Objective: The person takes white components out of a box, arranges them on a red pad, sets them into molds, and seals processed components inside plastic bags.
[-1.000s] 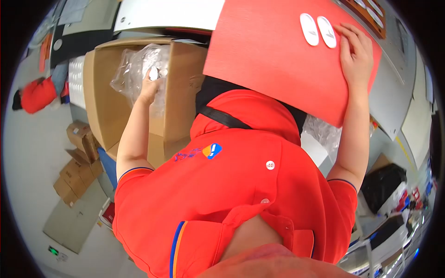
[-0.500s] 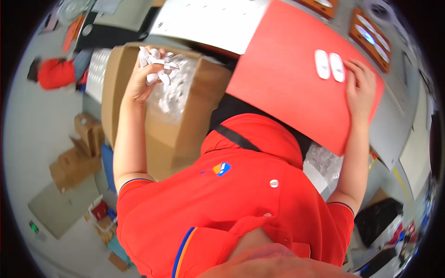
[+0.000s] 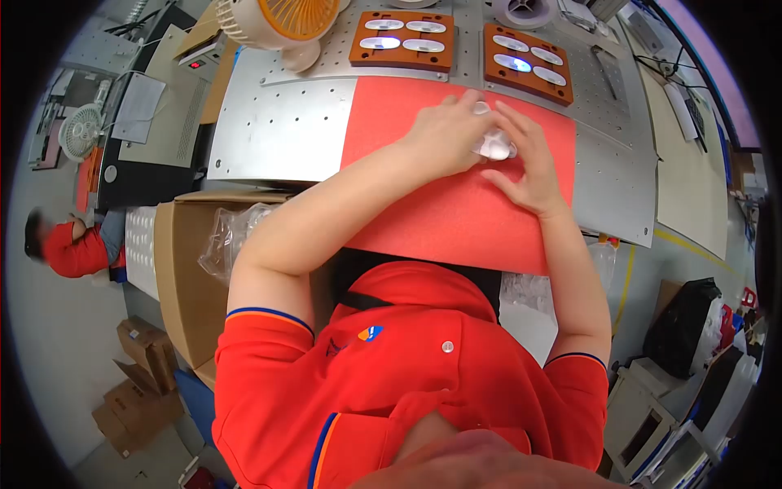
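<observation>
Over the red mat (image 3: 456, 216), my left hand (image 3: 452, 134) is closed around a cluster of small glossy white oval pieces (image 3: 495, 147). Its fingers hide part of the cluster. My right hand (image 3: 533, 167) curves around the cluster from the right, thumb and fingers apart, with its fingertips close to my left fingers and the pieces. Whether some pieces rest on the mat is hidden by the hands.
Two orange-brown trays (image 3: 401, 61) (image 3: 525, 81) with white ovals stand beyond the mat on the perforated metal plate (image 3: 285, 122). An orange-and-white fan (image 3: 297, 16) is at the back. The cardboard box (image 3: 179, 285) with clear plastic is at left; another person (image 3: 77, 244) is farther left.
My left hand has moved from above the cardboard box to the mat with its white pieces. My right hand is now beside it. The camera view has shifted, and the two separate ovals no longer show.
</observation>
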Available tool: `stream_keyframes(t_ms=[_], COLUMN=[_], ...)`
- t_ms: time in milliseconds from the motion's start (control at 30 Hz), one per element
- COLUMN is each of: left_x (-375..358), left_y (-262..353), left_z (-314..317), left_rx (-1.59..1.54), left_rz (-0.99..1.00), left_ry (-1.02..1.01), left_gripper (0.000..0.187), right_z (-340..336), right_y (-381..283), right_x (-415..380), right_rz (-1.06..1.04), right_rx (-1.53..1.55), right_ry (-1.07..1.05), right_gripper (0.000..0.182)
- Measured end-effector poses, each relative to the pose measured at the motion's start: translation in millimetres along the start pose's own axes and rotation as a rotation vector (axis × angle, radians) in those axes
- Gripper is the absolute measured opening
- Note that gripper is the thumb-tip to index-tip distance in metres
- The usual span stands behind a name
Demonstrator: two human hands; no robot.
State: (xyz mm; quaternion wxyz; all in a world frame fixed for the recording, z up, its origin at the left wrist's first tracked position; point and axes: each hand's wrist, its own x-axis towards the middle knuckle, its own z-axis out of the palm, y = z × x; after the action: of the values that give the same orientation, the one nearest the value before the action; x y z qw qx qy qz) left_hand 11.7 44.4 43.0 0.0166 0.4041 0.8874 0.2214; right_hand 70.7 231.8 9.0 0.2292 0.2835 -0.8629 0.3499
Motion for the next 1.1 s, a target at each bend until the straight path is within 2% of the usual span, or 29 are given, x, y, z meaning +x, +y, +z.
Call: stream_keyframes(t_ms=[33,67,100,167,233,300,333,400,433,500,533,567,633,667,767,1000,1067,1100], left_x=[-2,-6,-9,-17,-26,-33,-33,-29,-29,-30,-32,-33,-29,-28,-25,-26,-26,-26], left_y=[-4,-12,-20,-38,-52,-63,-65,-66,-64,-59,-54,-53,-49,-49,-52,-53,-53,-54], left_z=[1,-2,-3,0,1,10,11,12,10,4,-1,1,7,9,12,9,10,11], left_rx=[-0.014,-0.028,-0.033,-0.067,-0.052,-0.110,-0.113,-0.320,-0.327,-0.203,-0.152,-0.151,-0.062,-0.112,-0.140,-0.176,-0.180,-0.165], left_rz=[0.021,0.016,0.023,0.111,0.116,0.139,0.137,0.179,0.178,0.417,0.483,0.481,0.486,0.440,0.319,0.291,0.277,0.274], left_ry=[0.067,0.044,0.038,0.216,0.197,0.273,0.265,0.369,0.368,0.283,0.155,0.159,0.072,0.128,0.195,0.232,0.231,0.227], left_gripper=[0.041,0.045,0.045,0.048,0.054,0.060,0.060,0.069,0.069,0.071,0.064,0.064,0.052,0.042,0.040,0.050,0.052,0.055], right_z=[0,0,1,3,1,3,7,16,22,26,26,27,26,25,25,25,19,18], right_y=[-3,-7,-5,-2,-5,-5,-4,-1,2,4,5,5,1,-3,-4,-1,-9,-11], right_x=[1,3,3,3,6,10,11,13,14,16,18,20,22,22,20,19,23,24], right_rz=[0.081,0.155,0.164,0.188,0.212,0.228,0.317,0.414,0.426,0.439,0.391,0.339,0.326,0.320,0.366,0.394,0.333,0.333], right_rx=[-0.039,-0.016,-0.019,-0.106,-0.084,-0.058,0.048,0.153,0.076,-0.003,-0.014,-0.026,-0.067,-0.105,-0.042,0.023,0.001,0.002], right_ry=[-0.089,-0.096,-0.093,-0.141,-0.127,-0.120,-0.058,0.002,0.010,0.016,0.031,0.046,0.033,0.020,0.031,0.127,-0.014,-0.013], right_gripper=[0.078,0.068,0.068,0.063,0.061,0.059,0.057,0.055,0.054,0.054,0.053,0.052,0.052,0.051,0.051,0.061,0.065,0.065])
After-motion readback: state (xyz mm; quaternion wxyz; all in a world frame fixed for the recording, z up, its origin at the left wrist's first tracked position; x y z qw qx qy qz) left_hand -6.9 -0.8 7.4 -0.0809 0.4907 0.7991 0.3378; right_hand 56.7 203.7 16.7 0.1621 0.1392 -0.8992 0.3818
